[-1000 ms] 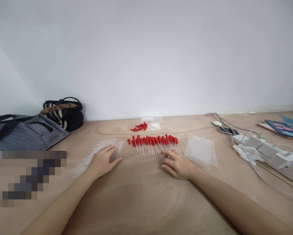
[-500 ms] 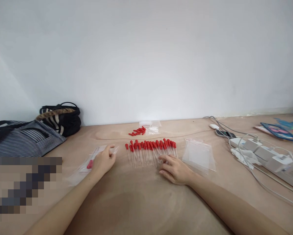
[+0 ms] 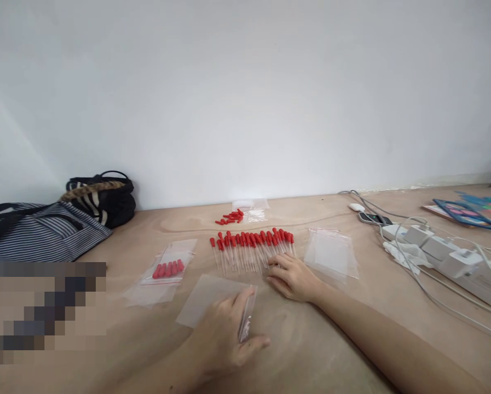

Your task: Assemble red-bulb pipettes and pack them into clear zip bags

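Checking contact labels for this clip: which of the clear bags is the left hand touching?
The clear bag nearest the person, under the left hand. The left bags and right bags, beside the red-topped droppers, have no hand on them.

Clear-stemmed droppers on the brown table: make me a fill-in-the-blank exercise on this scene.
The clear-stemmed droppers have ____ bulbs.
The left hand touches a clear plastic zip-lock ____.
The hand nearest those droppers is the ____ one.
The black-and-white striped fabric bag lies towards the picture's ____ edge.
Missing words: red; bag; right; left.
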A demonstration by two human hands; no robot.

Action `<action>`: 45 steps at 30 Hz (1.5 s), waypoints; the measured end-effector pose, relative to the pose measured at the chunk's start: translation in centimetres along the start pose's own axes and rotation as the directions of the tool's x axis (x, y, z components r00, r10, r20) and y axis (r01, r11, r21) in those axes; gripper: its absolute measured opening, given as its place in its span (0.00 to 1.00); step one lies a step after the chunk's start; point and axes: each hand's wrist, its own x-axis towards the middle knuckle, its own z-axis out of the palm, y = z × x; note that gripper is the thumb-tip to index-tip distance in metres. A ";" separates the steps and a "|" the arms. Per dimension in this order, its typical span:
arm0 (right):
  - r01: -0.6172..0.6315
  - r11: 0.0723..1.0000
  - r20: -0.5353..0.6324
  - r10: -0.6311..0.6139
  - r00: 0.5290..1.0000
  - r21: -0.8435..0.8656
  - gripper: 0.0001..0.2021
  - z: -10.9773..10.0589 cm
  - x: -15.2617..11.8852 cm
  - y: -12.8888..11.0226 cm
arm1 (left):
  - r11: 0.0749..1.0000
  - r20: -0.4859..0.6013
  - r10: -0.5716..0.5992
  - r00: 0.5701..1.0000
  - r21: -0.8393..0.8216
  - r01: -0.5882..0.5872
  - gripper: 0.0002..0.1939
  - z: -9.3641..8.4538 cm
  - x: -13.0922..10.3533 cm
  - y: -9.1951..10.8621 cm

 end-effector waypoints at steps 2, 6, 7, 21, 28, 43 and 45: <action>-0.008 1.000 0.036 0.008 0.999 0.011 0.08 0.0 -0.1 0.0 | 0.995 0.141 0.096 0.985 -0.048 -0.090 0.40 -0.6 0.2 -0.7; -0.030 0.998 0.084 0.025 0.996 0.052 0.09 -0.1 -0.1 -0.1 | 0.982 0.412 0.142 0.900 -0.174 -0.076 0.45 -2.0 0.6 -2.6; -0.030 0.997 0.092 0.024 0.995 0.070 0.08 -0.1 -0.1 -0.2 | 0.981 0.440 0.111 0.891 -0.194 -0.026 0.45 -2.0 0.7 -2.7; 0.026 0.975 0.170 -0.064 0.983 0.219 0.11 -0.3 0.0 -1.0 | 0.928 0.330 -0.192 0.924 -0.245 0.280 0.42 0.8 1.2 -0.8; 0.042 0.977 0.226 -0.090 0.970 0.211 0.11 -0.3 0.3 -1.9 | 0.923 0.293 -0.188 0.938 -0.274 0.271 0.42 1.3 1.2 -0.9; 0.095 0.977 0.383 -0.163 0.909 0.192 0.21 -1.2 1.1 -3.2 | 0.915 0.263 -0.177 0.949 -0.310 0.257 0.41 0.2 1.4 -1.6; 0.116 0.976 0.372 -0.178 0.911 0.184 0.20 -1.3 1.1 -3.1 | 0.921 0.288 -0.135 0.948 -0.316 0.227 0.44 -0.6 1.7 -1.9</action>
